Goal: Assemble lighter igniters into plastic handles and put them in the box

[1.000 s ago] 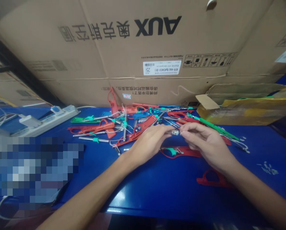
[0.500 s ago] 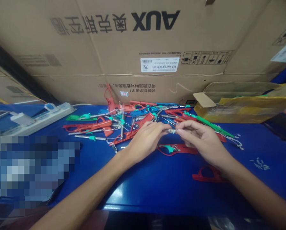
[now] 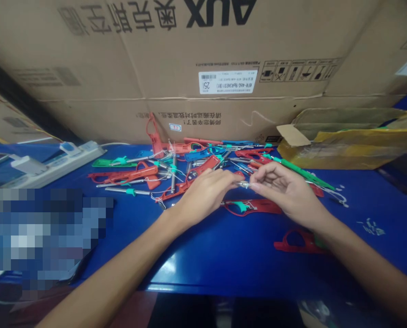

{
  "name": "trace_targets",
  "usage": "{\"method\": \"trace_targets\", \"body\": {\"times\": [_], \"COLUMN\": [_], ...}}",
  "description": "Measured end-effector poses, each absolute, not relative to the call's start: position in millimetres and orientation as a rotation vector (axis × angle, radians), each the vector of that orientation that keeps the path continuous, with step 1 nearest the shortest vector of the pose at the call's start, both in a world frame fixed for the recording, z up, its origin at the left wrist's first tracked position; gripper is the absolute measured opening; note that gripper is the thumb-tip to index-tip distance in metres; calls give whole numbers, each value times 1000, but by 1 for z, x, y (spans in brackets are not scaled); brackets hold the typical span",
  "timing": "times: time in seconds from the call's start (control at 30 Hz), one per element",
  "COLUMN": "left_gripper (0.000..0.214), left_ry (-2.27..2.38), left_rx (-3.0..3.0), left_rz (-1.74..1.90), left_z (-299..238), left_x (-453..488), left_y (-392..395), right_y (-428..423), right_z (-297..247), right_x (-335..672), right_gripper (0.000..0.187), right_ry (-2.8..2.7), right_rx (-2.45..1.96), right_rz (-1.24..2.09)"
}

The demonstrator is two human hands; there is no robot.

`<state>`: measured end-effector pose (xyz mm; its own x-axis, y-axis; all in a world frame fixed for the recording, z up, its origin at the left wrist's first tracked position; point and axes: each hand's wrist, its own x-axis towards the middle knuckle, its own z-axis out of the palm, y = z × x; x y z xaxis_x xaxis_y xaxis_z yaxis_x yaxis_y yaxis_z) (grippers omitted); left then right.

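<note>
My left hand (image 3: 208,193) and my right hand (image 3: 285,189) meet over the blue table, fingertips nearly touching. Between them is a small shiny metallic piece (image 3: 243,184), too small to name, which both hands pinch from opposite sides. Just below lies a red plastic shell half (image 3: 263,207) with a green trigger-like part (image 3: 242,207) and thin wires on it. Another red shell piece (image 3: 297,241) rests under my right forearm, partly hidden. Behind my hands is a pile of red shell pieces (image 3: 128,173), metal tubes (image 3: 174,175) with green parts, and white wires.
A white power strip (image 3: 63,164) with plugs stands at the left, above a blurred-out dark object (image 3: 46,241). An open cardboard box (image 3: 340,148) with yellow tape sits at the back right. A large carton (image 3: 176,64) walls off the back. Small pale scraps (image 3: 372,227) lie at the right.
The camera view has tilted down slightly, so the carton sits higher in the picture. Both hands keep their pinch on the small metallic piece, with only slight finger movement.
</note>
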<state>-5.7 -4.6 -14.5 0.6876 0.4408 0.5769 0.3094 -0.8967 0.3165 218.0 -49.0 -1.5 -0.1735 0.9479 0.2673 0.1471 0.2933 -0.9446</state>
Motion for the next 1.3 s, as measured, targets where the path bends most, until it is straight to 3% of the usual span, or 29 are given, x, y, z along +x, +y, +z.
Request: {"method": "trace_targets", "body": {"times": [0.37,0.7,1.3], "left_gripper": [26,39,29], "left_ry": [599,595,626], "left_rx": [2715,2883,2962], "left_rz": [1024,880,898], "left_z": [-20,-17,-25], "left_x": [-2,-11,-10], "left_y": [-2,-2,8], "right_y": [-49,-51,-50], "right_z": [1,-1,1], "right_x": [211,210,208], "right_gripper": [30,28,20], "right_ry": [-1531,-1532,-1594], "right_rx": [-1095,-1071,-1145], "right_rz": [994,995,913]}}
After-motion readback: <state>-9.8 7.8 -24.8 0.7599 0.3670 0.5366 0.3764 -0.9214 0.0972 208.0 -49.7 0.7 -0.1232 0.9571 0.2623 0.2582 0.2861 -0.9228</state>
